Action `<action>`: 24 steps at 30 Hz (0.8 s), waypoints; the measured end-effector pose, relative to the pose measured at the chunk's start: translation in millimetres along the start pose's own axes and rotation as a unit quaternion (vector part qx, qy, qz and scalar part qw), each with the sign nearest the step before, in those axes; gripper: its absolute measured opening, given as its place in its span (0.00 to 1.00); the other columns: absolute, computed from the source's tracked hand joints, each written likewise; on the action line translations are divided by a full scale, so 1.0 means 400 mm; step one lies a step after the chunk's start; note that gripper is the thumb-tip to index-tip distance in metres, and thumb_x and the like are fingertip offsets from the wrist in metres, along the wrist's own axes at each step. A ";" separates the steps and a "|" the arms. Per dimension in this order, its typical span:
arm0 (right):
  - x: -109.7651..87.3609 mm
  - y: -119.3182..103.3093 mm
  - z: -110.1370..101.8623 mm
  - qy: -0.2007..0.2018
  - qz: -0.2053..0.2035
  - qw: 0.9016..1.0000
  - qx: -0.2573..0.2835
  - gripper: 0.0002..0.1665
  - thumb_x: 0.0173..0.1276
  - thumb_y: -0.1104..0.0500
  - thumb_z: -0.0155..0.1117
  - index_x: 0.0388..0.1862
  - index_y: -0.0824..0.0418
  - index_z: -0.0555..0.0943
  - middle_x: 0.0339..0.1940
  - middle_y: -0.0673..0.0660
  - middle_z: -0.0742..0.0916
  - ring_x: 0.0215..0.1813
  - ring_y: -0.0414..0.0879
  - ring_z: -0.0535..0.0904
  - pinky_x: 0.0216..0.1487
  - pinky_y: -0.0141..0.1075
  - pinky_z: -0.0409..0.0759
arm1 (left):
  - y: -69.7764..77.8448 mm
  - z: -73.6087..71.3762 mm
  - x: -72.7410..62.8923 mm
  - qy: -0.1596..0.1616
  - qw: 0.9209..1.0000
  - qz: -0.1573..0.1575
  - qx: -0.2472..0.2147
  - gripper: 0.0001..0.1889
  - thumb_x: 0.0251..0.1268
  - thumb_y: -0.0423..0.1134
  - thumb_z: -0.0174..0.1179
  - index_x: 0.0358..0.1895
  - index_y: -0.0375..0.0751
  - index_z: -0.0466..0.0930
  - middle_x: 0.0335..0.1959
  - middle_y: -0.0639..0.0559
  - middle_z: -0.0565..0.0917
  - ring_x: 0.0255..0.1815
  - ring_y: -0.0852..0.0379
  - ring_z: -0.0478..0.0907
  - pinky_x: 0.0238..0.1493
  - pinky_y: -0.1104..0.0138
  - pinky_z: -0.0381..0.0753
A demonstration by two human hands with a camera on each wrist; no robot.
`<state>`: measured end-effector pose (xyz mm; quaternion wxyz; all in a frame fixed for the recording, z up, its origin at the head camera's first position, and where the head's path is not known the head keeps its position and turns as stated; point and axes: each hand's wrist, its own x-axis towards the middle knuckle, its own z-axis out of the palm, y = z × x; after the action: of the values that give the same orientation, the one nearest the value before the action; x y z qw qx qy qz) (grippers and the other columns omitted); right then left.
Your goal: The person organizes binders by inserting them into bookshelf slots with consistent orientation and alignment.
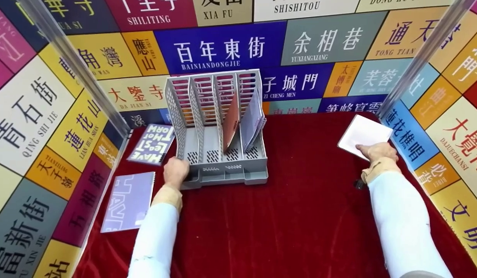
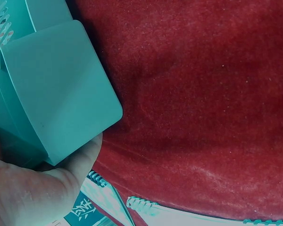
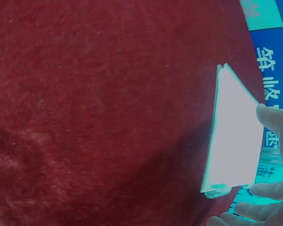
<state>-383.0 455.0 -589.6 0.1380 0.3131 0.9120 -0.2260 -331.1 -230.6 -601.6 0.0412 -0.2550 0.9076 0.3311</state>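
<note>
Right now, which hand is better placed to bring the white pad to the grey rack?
Probably the right hand: it holds the white pad. The left hand grips the near left corner of the grey rack, well away from the pad, and could steady the rack.

The file rack [image 2: 63, 94] hides part of the left grip [image 2: 37, 193]

A: anything readable around that gray file rack [image 1: 223, 177]?
B: yep, blue panel [image 1: 223, 48] above it says BAINIANDONGJIE, greenish-gray panel [image 1: 333, 40] up-right of it YUXIANGXIANG, white panel [image 1: 28, 116] far left of it QING SHI JIE, lilac notebook [image 1: 128, 202] front-left of it HAVE
</note>
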 end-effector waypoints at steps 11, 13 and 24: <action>-0.125 -0.005 0.018 0.017 -0.004 0.999 0.034 0.45 0.72 0.48 0.52 0.74 0.84 0.71 0.75 0.87 0.77 0.76 0.81 0.76 0.73 0.61 0.84 | 0.009 -0.007 -0.007 0.003 1.000 0.006 0.001 0.28 0.75 0.45 0.49 0.69 0.32 0.82 0.72 0.28 0.85 0.73 0.28 0.83 0.76 0.41 0.81; -0.153 -0.014 0.013 0.032 0.008 0.998 0.051 0.42 0.72 0.52 0.53 0.75 0.83 0.72 0.75 0.86 0.78 0.77 0.80 0.77 0.71 0.59 0.86 | 0.009 -0.009 -0.006 0.000 1.000 0.004 0.001 0.28 0.75 0.45 0.49 0.69 0.32 0.82 0.72 0.28 0.85 0.74 0.28 0.83 0.76 0.41 0.81; -0.190 0.003 0.032 0.089 0.043 0.982 0.158 0.32 0.79 0.64 0.49 0.76 0.80 0.73 0.78 0.81 0.78 0.79 0.74 0.79 0.77 0.59 0.83 | 0.003 -0.007 0.001 0.001 1.000 -0.002 0.000 0.26 0.75 0.44 0.50 0.66 0.32 0.84 0.70 0.29 0.86 0.72 0.29 0.84 0.74 0.41 0.82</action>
<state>-322.5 410.6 -571.2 0.0143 0.3888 0.8593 -0.3321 -331.9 -231.8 -599.1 0.0408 -0.2574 0.9069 0.3311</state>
